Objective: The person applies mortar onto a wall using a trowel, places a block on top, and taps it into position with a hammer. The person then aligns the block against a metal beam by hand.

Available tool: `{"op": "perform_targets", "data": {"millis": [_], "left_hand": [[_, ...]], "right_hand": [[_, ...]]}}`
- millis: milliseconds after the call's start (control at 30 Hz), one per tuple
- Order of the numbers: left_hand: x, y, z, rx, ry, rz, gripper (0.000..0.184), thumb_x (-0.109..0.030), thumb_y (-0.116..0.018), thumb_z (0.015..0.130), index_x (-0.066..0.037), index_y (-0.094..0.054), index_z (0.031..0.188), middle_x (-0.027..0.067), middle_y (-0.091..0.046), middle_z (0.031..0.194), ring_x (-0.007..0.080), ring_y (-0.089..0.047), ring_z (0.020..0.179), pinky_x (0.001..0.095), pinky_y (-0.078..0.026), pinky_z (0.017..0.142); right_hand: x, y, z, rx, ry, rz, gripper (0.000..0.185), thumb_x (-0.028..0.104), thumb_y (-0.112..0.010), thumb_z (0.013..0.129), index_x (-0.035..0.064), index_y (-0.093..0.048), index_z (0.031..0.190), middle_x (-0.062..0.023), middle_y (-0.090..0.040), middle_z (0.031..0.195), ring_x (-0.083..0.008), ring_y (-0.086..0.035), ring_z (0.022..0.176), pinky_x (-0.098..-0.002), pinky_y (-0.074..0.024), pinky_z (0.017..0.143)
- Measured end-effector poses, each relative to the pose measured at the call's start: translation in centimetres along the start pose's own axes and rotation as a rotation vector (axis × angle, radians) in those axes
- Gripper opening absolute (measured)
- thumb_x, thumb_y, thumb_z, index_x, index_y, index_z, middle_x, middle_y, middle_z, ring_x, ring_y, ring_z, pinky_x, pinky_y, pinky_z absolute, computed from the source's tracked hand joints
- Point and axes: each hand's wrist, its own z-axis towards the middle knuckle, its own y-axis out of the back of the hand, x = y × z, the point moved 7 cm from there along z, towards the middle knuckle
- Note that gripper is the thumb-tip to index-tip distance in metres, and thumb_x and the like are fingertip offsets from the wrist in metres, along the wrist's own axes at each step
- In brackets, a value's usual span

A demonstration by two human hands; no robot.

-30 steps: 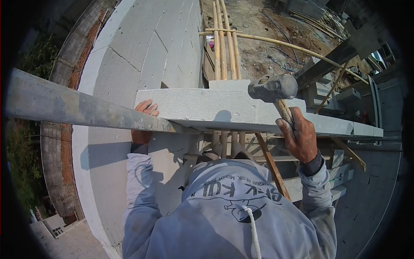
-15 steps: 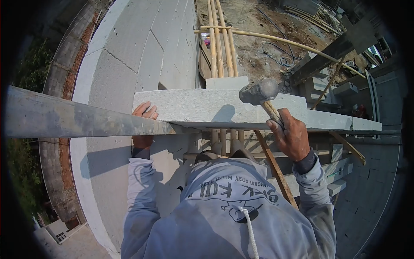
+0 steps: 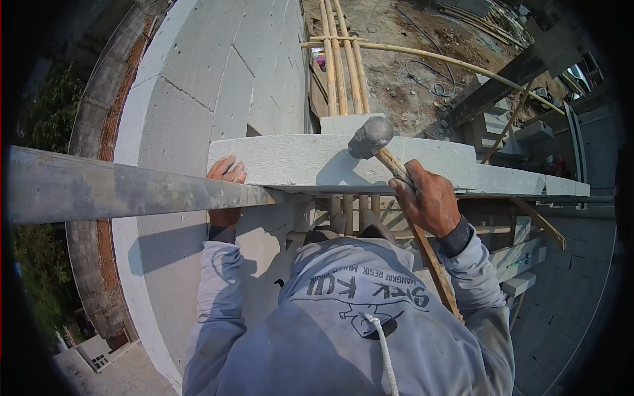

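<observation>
A long white aerated concrete block (image 3: 284, 160) lies across the wall in front of me. My left hand (image 3: 226, 173) rests against its left end, fingers loosely extended. A metal pole (image 3: 132, 185) passes in front of that hand and hides part of it. Gripped by its wooden handle in my right hand (image 3: 432, 201) is a club hammer (image 3: 372, 136). Its grey head is over the block, right of the middle, and casts a shadow on the block face. Whether the head touches the block, I cannot tell.
A pale block wall (image 3: 178, 119) rises on the left. More blocks (image 3: 522, 179) continue the row to the right. Bamboo poles (image 3: 340, 66) extend beyond the block, over dirt ground. A slanted wooden strip (image 3: 436, 274) stands near my right arm. A dark beam (image 3: 502, 86) crosses at upper right.
My right hand has brought the hammer to the left and slightly nearer the block's middle; its shadow has shifted too. My left hand stays at the block's end.
</observation>
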Motion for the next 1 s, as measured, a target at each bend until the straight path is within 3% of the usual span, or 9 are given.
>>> {"op": "perform_targets", "data": {"millis": [133,233,433,467,567,700,800,900,1000], "left_hand": [[0.2,0.0,-0.2,0.017,-0.059,0.057,0.022,-0.016,-0.054,0.087,-0.006,-0.062,0.104,0.0170,-0.056,0.114,0.0334,-0.049,0.112,0.0435,-0.038,0.095],[0.1,-0.7,-0.4,0.019,-0.091,0.063,0.023,-0.015,-0.052,0.088,-0.004,-0.061,0.105,0.0179,-0.055,0.115,0.0342,-0.048,0.112,0.0438,-0.037,0.096],[0.4,-1.0,-0.8,0.073,-0.109,0.095,0.024,-0.012,-0.050,0.089,-0.004,-0.059,0.110,0.0171,-0.051,0.120,0.0333,-0.044,0.117,0.0432,-0.036,0.098],[0.8,-1.1,-0.8,0.088,-0.076,0.105,0.024,-0.012,-0.049,0.089,-0.003,-0.058,0.110,0.0174,-0.051,0.121,0.0334,-0.044,0.117,0.0433,-0.036,0.098],[1.3,-1.3,-1.1,0.121,-0.034,0.117,0.026,-0.013,-0.047,0.091,-0.001,-0.057,0.111,0.0184,-0.051,0.121,0.0336,-0.044,0.117,0.0434,-0.035,0.099],[1.6,-1.4,-1.0,0.130,-0.041,0.113,0.027,-0.014,-0.046,0.091,0.002,-0.058,0.110,0.0196,-0.051,0.121,0.0339,-0.044,0.117,0.0434,-0.035,0.099],[2.1,-1.7,-1.3,0.162,-0.109,0.166,0.029,-0.015,-0.046,0.091,0.004,-0.058,0.109,0.0209,-0.050,0.122,0.0346,-0.043,0.118,0.0433,-0.035,0.099],[3.1,-1.6,-1.2,0.201,-0.024,0.132,0.031,-0.014,-0.045,0.090,0.006,-0.058,0.110,0.0228,-0.048,0.123,0.0367,-0.043,0.118,0.0434,-0.034,0.100],[5.6,-2.0,-2.1,0.236,0.103,0.109,0.034,-0.015,-0.044,0.089,0.008,-0.057,0.110,0.0256,-0.047,0.125,0.0393,-0.043,0.118,0.0437,-0.033,0.100]], "right_hand": [[1.6,0.7,0.6,-0.054,0.009,0.043,0.024,0.022,-0.060,0.084,0.0050,-0.044,0.086,-0.0154,-0.056,0.061,-0.0341,-0.058,0.053,-0.0409,-0.0426,0.046],[0.4,-2.6,1.1,0.067,0.011,-0.063,0.024,0.023,-0.059,0.083,0.0052,-0.042,0.085,-0.0157,-0.058,0.064,-0.0356,-0.058,0.055,-0.0435,-0.0438,0.048],[-1.2,-1.0,-1.9,-0.055,-0.102,0.221,0.027,0.026,-0.060,0.085,0.0033,-0.047,0.091,-0.0173,-0.056,0.059,-0.0389,-0.056,0.055,-0.0436,-0.0427,0.049],[-1.8,-0.1,-3.1,-0.178,-0.087,0.277,0.029,0.027,-0.058,0.086,0.0017,-0.047,0.094,-0.0143,-0.054,0.057,-0.0305,-0.057,0.050,-0.0405,-0.0414,0.047],[-5.1,4.1,-7.0,-0.451,-0.250,0.519,0.030,0.030,-0.057,0.088,0.0012,-0.049,0.092,-0.0106,-0.052,0.054,-0.0277,-0.053,0.046,-0.0343,-0.0424,0.045],[-12.3,4.7,-15.3,-1.071,-0.650,1.052,0.024,0.026,-0.059,0.087,0.0040,-0.050,0.089,-0.0007,-0.050,0.058,-0.0102,-0.047,0.042,-0.0237,-0.0371,0.038],[-17.3,3.6,-20.3,-1.355,-0.868,1.223,0.018,0.022,-0.057,0.087,0.0065,-0.049,0.087,0.0006,-0.046,0.058,-0.0096,-0.043,0.041,-0.0236,-0.0382,0.037],[-23.4,-1.1,-25.2,-1.389,-1.153,1.361,0.012,0.017,-0.057,0.084,0.0080,-0.049,0.083,0.0016,-0.046,0.056,-0.0097,-0.043,0.039,-0.0246,-0.0375,0.034],[-27.0,-6.2,-26.8,-1.277,-1.251,1.498,0.013,0.014,-0.058,0.080,0.0057,-0.048,0.083,0.0010,-0.045,0.054,-0.0119,-0.044,0.038,-0.0272,-0.0377,0.033]]}}
